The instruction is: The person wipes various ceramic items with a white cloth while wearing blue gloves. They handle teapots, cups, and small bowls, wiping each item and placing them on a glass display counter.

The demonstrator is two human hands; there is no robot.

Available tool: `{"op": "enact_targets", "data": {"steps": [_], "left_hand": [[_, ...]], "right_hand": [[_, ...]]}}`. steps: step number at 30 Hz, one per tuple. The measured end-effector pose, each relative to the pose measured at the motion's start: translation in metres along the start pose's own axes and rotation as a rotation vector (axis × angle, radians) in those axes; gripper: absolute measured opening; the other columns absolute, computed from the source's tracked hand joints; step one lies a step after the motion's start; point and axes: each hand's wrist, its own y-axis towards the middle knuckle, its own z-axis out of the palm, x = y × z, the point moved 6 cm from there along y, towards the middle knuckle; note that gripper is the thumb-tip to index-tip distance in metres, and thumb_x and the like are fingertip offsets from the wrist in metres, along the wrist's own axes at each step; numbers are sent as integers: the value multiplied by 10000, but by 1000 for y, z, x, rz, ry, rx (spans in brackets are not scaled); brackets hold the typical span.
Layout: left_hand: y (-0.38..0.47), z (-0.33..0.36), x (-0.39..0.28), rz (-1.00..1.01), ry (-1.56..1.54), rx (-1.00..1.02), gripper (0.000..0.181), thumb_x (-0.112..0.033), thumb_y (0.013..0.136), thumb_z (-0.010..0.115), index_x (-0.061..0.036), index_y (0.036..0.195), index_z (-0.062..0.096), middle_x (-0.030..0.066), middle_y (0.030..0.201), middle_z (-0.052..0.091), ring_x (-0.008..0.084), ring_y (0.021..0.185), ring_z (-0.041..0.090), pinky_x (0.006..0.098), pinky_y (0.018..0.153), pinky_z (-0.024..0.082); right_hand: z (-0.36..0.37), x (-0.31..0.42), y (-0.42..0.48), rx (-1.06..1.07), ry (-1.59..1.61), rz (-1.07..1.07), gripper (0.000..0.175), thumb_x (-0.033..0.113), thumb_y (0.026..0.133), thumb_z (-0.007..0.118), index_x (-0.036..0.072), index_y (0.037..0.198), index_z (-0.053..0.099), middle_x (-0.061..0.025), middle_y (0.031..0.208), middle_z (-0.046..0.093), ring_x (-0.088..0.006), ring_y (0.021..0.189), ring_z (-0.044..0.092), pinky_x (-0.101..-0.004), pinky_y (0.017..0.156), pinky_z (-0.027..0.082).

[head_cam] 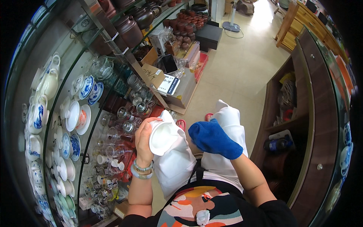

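Note:
My left hand (144, 142) grips a white porcelain cup (163, 138), tilted so that its open mouth and pale inside face me. The fingers wrap its outer wall, and a small reddish mark shows near its top. A blue cloth mitt (215, 139) covers my right hand up to the wrist, to the right of the cup and apart from it. The mitt hides the fingers, so their pose inside does not show. Both hands are above my white trousers (177, 170).
Glass shelves (85, 51) at left carry gaiwans (72, 113), teapots (39, 115) and glassware (129, 126). Ahead stand boxes (181, 90) with a phone (169, 63) on top. A glass-topped brown cabinet (314, 119) lines the right side. Tiled floor (227, 76) runs between.

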Motion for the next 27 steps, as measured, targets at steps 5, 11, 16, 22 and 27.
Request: {"op": "enact_targets", "data": {"steps": [5, 11, 16, 22, 27], "left_hand": [[0, 9, -2, 19, 26, 31, 519, -412, 1069, 417, 43, 1175, 644, 128, 1059, 708, 167, 949, 672, 286, 836, 527], [1, 14, 1, 141, 194, 47, 468, -363, 1070, 440, 43, 1178, 645, 107, 1065, 704, 162, 960, 656, 294, 855, 518], [3, 14, 10, 101, 76, 14, 423, -321, 1032, 484, 46, 1167, 647, 96, 1100, 686, 175, 1035, 626, 325, 945, 497], [5, 10, 23, 41, -6, 17, 485, -385, 1073, 416, 32, 1134, 656, 104, 1074, 693, 178, 1001, 650, 324, 903, 515], [13, 1, 38, 25, -187, -40, 521, -390, 1114, 345, 23, 1198, 650, 111, 1120, 712, 183, 1037, 681, 341, 924, 544]], "right_hand": [[-1, 14, -6, -50, -8, -58, 121, 188, 895, 655, 90, 958, 624, -66, 795, 615, -245, 704, 656, -438, 445, 388], [14, 29, 15, -116, -90, -6, 129, 235, 889, 649, 190, 770, 666, -46, 738, 580, -241, 633, 655, -506, 382, 346], [26, 43, 28, -174, -369, -62, 206, 210, 787, 671, 59, 913, 609, -110, 784, 536, -295, 701, 570, -654, 421, 353], [38, 15, 9, 27, -280, 114, 92, 226, 901, 637, 137, 884, 633, -54, 754, 533, -211, 614, 562, -514, 551, 436], [8, -4, -9, -218, -233, 103, 100, 174, 920, 662, 80, 953, 658, -70, 759, 589, -244, 652, 624, -380, 583, 459]]}}
